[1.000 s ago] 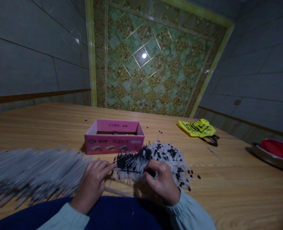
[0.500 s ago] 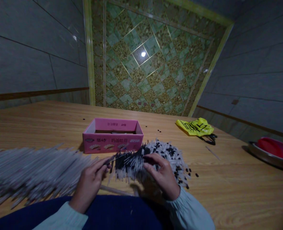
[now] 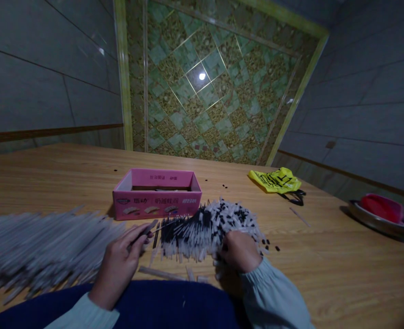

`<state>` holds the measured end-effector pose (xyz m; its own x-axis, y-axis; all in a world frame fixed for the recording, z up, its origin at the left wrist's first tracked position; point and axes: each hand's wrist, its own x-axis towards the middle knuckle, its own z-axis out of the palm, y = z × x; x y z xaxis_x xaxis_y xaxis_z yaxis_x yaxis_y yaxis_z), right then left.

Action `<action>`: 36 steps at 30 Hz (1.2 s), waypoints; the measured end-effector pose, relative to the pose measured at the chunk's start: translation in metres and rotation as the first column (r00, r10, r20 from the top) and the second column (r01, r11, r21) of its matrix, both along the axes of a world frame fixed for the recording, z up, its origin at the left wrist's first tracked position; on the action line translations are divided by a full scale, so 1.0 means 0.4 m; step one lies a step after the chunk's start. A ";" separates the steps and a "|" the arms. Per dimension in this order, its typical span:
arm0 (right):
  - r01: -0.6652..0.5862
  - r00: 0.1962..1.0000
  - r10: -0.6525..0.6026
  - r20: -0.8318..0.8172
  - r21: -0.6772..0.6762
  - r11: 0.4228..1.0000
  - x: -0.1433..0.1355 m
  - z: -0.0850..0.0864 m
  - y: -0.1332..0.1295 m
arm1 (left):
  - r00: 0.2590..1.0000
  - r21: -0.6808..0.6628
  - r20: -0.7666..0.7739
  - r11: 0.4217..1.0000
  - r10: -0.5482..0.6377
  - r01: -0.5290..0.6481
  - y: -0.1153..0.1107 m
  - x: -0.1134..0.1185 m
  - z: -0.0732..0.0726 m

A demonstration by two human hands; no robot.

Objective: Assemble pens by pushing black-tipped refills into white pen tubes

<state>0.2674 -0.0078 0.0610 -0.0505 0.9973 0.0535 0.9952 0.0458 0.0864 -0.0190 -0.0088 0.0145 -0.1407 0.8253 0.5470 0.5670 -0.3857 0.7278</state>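
Note:
My left hand (image 3: 124,249) is closed on a thin dark stick (image 3: 150,226) that points up and to the right, fingers pinched along it. My right hand (image 3: 240,250) is curled at the near edge of a loose pile of short white tubes and small black caps (image 3: 234,216). Its fingertips are turned down and hidden, so I cannot make out what they hold. Between the hands lies a bundle of thin clear-and-black sticks (image 3: 184,235), their black ends away from me. Just behind it stands an open pink box (image 3: 157,208) with something pale inside.
On the left spreads a wide heap of long translucent tubes (image 3: 47,249). A yellow bag (image 3: 277,180) with black handles lies at the back right, and a metal pan (image 3: 373,219) holds a red and pink container. Small black bits dot the wooden table (image 3: 328,269).
My right hand has moved right and toward me, from open above the bundle to curled by the pile. My left hand has stayed near its place, still pinching the stick. The view shifted slightly.

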 end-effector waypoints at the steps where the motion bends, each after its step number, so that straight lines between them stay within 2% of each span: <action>1: -0.005 1.000 0.005 0.003 0.003 1.000 -0.002 -0.002 -0.001 | 1.000 0.018 -0.031 1.000 0.007 -0.007 -0.001 0.000 0.001; 5: -0.029 1.000 0.029 0.004 0.047 0.998 -0.010 -0.012 -0.003 | 0.992 0.066 -0.120 0.998 0.024 -0.016 -0.005 0.001 0.002; 10: -0.046 0.999 0.048 -0.027 0.056 0.997 -0.023 -0.034 -0.007 | 0.987 0.099 -0.158 0.995 0.036 -0.020 -0.003 0.000 -0.003; 15: -0.059 0.994 0.065 -0.086 0.063 0.996 -0.016 -0.045 -0.005 | 0.975 0.120 -0.221 0.993 0.010 0.017 -0.003 0.003 -0.002; 17: -0.071 0.988 0.078 -0.130 0.060 0.996 -0.012 -0.037 -0.004 | 0.972 0.128 -0.237 0.991 -0.004 0.035 -0.004 0.007 -0.002; 19: -0.112 0.955 0.132 -0.265 0.089 0.990 -0.019 -0.025 -0.005 | 0.963 0.132 -0.267 0.988 -0.036 0.073 -0.006 0.012 -0.004; 20: -0.137 0.906 0.172 -0.386 0.116 0.984 -0.030 -0.020 -0.007 | 0.954 0.131 -0.292 0.986 -0.060 0.102 -0.007 0.014 -0.006; 21: -0.159 0.815 0.210 -0.540 0.139 0.977 -0.045 -0.017 -0.010 | 0.943 0.126 -0.320 0.983 -0.086 0.133 -0.008 0.017 -0.008; 22: -0.176 0.668 0.231 -0.707 0.151 0.973 -0.064 -0.017 -0.014 | 0.930 0.115 -0.351 0.980 -0.114 0.164 -0.010 0.019 -0.010; 24: -0.212 0.240 0.166 -0.957 0.116 0.970 -0.110 -0.029 -0.025 | 0.898 0.083 -0.405 0.971 -0.173 0.224 -0.014 0.021 -0.013; 25: -0.238 0.025 0.088 -0.996 0.080 0.968 -0.133 -0.039 -0.030 | 0.881 0.064 -0.428 0.966 -0.201 0.251 -0.017 0.021 -0.014; 26: -0.259 -0.144 0.010 -0.990 0.048 0.965 -0.155 -0.050 -0.034 | 0.865 0.047 -0.448 0.960 -0.227 0.276 -0.018 0.021 -0.015; 27: -0.271 -0.271 -0.055 -0.961 0.021 0.962 -0.173 -0.063 -0.037 | 0.851 0.034 -0.464 0.955 -0.248 0.296 -0.020 0.020 -0.014; 28: -0.273 -0.360 -0.101 -0.928 0.001 0.962 -0.187 -0.076 -0.039 | 0.840 0.029 -0.476 0.950 -0.259 0.310 -0.021 0.019 -0.013; 30: -0.272 -0.467 -0.153 -0.871 -0.023 0.962 -0.205 -0.098 -0.040 | 0.831 0.035 -0.490 0.947 -0.263 0.320 -0.021 0.016 -0.012; 33: -0.308 -0.548 -0.205 -0.811 -0.032 0.951 -0.211 -0.121 -0.037 | 0.828 0.047 -0.499 0.946 -0.256 0.321 -0.020 0.013 -0.013; 36: -0.335 -0.583 -0.244 -0.775 -0.044 0.941 -0.211 -0.131 -0.035 | 0.816 0.060 -0.524 0.945 -0.245 0.323 -0.018 0.010 -0.017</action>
